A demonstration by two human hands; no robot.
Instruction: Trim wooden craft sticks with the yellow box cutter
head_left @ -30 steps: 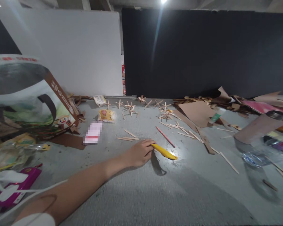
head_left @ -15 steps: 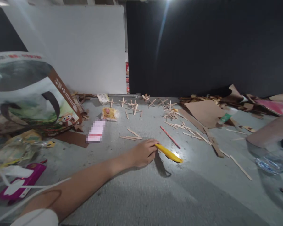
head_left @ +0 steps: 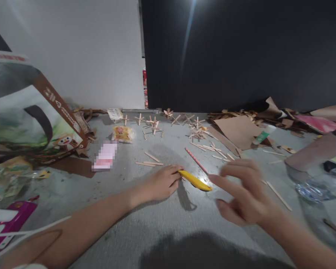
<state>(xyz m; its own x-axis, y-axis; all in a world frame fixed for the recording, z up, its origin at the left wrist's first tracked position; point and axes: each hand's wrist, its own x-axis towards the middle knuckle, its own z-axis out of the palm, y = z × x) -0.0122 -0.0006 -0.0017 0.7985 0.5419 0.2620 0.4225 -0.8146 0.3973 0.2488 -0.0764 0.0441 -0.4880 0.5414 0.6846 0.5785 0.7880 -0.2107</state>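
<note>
My left hand (head_left: 164, 183) is closed on one end of a slim, curved yellow object (head_left: 195, 182) with a dark lower edge. Its other end points right, over the table, and its exact kind does not show. A looped shadow falls below it. My right hand (head_left: 243, 192) hangs just to the right of the yellow tip, apart from it, slightly blurred. Nothing shows between its spread thumb and index finger. Behind the yellow object lies a red patterned stick (head_left: 196, 160), its near end close to my right index fingertip. Loose wooden craft sticks (head_left: 149, 163) lie beyond my left hand.
Crossed craft sticks (head_left: 154, 126) stand along the back. Cardboard (head_left: 236, 130) and a green-white tube (head_left: 261, 137) lie at back right, near a clear bottle (head_left: 313, 190). On the left are a printed bag (head_left: 25, 112), a snack pack (head_left: 123, 134) and a magenta glue gun (head_left: 19, 215).
My right hand has come into view from the right, near the yellow object's tip. My left hand keeps its hold. The whole view has shifted slightly, with things appearing farther left.
</note>
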